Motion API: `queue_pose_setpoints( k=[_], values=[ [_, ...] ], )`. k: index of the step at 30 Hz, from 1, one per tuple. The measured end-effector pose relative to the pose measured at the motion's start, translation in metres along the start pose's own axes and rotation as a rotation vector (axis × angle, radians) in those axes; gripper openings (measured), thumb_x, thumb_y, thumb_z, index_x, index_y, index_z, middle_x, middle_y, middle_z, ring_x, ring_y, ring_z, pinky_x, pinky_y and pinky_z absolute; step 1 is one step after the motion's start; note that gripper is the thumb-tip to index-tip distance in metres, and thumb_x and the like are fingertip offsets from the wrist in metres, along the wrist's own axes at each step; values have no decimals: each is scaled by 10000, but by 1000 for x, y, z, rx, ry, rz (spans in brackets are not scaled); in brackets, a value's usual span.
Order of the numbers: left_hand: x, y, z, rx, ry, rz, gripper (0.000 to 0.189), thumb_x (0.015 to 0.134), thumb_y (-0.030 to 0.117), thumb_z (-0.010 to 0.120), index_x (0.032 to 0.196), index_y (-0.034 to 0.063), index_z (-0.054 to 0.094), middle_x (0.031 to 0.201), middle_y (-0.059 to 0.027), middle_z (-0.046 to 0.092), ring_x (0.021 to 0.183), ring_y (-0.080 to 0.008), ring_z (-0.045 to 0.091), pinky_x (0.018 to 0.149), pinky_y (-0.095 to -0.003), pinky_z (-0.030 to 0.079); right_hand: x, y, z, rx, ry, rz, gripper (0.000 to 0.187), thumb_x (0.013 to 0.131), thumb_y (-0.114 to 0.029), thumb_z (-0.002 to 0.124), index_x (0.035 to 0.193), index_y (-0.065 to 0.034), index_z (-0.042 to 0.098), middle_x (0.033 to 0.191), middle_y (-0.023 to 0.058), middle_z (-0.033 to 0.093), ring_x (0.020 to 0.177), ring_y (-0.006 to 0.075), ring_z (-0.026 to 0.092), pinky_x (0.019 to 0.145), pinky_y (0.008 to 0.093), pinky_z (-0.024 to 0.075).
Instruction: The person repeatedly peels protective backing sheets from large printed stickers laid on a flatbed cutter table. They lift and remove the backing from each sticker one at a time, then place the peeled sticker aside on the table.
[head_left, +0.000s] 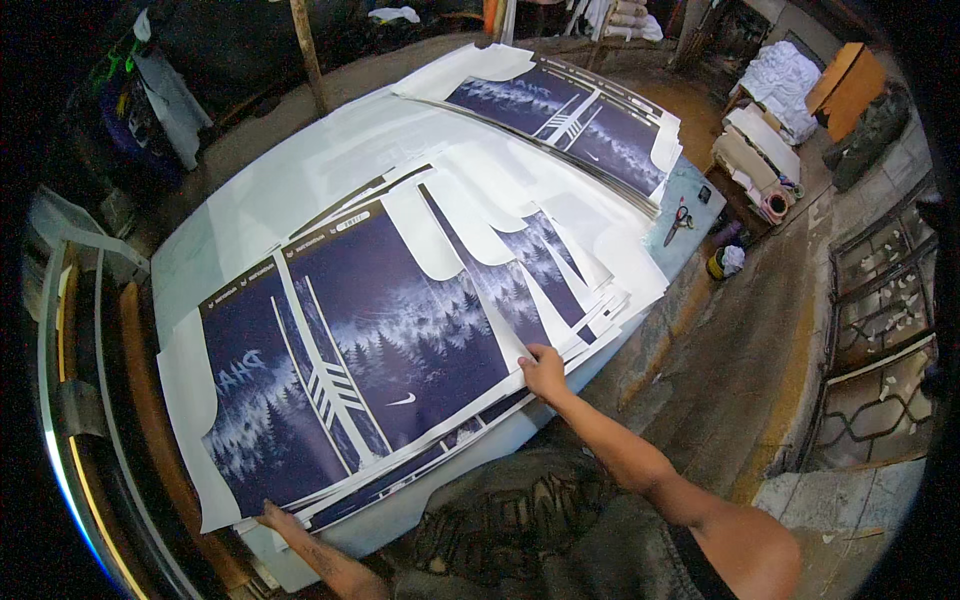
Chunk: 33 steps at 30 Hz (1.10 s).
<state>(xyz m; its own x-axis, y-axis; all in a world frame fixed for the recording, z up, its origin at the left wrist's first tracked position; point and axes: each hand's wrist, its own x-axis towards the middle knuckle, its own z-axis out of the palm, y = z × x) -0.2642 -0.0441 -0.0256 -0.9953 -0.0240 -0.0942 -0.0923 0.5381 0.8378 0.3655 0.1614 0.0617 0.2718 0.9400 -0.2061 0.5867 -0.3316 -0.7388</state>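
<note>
A large printed sheet (420, 352) with dark blue garment panels, pine trees and white stripes lies on top of more printed sheets on a long table. My right hand (543, 371) grips its near edge, thumb on top, right of the small white swoosh. At the near left corner my left hand (276, 516) touches the same sheet's edge; its fingers are partly hidden, so its grip is unclear. A second stack of similar printed sheets (577, 124) lies at the table's far right end, with plain white paper beside it.
Scissors (679, 220) and a small black object (704, 194) lie on the table's right end. A roller machine (90, 405) stands close on the left. A wooden pole (307, 56) rises behind the table. White cloth (780, 82), rolls (775, 204) and a metal grille (874, 337) are at the right.
</note>
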Motion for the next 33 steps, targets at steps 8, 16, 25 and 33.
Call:
queue_pose_setpoints(
  k=[8, 16, 25, 33],
  values=[
    [-52, 11, -10, 176, 300, 92, 677, 808, 203, 686, 1292, -73, 302, 1189, -286, 468, 1023, -399, 524, 877, -478, 437, 24, -3, -23, -136, -212, 81, 328, 719, -222, 676, 977, -18, 669, 911, 211, 655, 845, 356, 640, 781, 396, 497],
    [-312, 87, -11, -482, -1226, -947, 745, 784, 619, 582, 990, -95, 532, 896, -243, 594, 789, -316, 593, 706, -416, 528, 20, -130, -100, 319, -137, -542, 182, 840, -127, 597, 921, 34, 622, 772, 165, 635, 675, 200, 584, 633, 318, 441],
    [-232, 75, 29, -754, -446, -530, 632, 857, 518, 525, 1190, -19, 519, 1164, -205, 569, 1012, -321, 581, 876, -483, 489, 73, 36, -102, -23, 81, -118, 150, 804, -97, 596, 897, 19, 620, 873, 214, 622, 828, 379, 597, 731, 447, 459],
    [-230, 38, 43, -510, -340, -400, 634, 856, 522, 523, 1163, -33, 529, 1130, -219, 578, 979, -328, 592, 842, -479, 504, 127, 105, -151, -427, 365, -82, 194, 795, -87, 575, 984, -45, 576, 1095, 161, 483, 1030, 341, 461, 872, 486, 357]
  ],
)
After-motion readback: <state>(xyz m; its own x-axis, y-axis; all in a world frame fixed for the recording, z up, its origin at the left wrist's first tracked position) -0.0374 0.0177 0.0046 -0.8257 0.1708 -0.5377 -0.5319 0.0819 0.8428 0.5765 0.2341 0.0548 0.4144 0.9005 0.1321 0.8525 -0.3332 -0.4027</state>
